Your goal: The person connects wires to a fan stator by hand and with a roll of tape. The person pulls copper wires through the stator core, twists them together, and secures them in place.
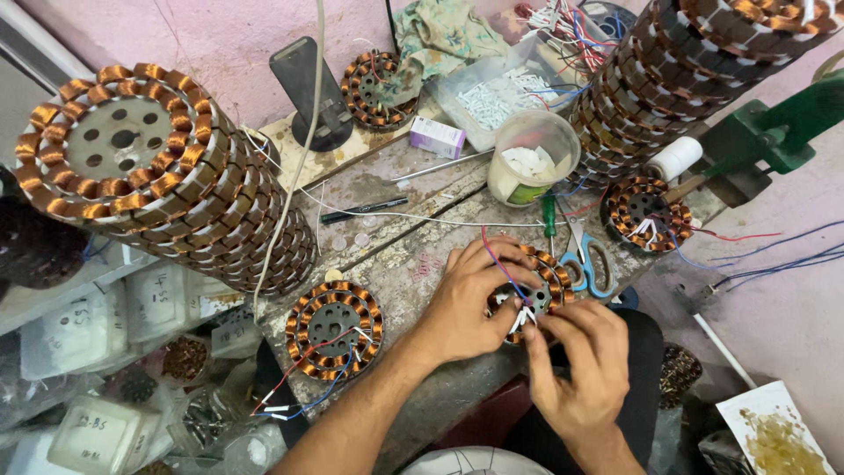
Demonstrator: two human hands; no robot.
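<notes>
We note both hands on one copper-wound stator (547, 280), centre of the surface (413, 273). Left hand (470, 303) clamps its rim; right hand (580, 365) fingers pinch together on white lead sleeves. Risk, in our judgement: a hard tug could snap the thin leads. Count: three more loose stators at 8, 11 and 2 o'clock, two tall stacks (tops only partly seen), one pair of scissors (591, 264).
</notes>
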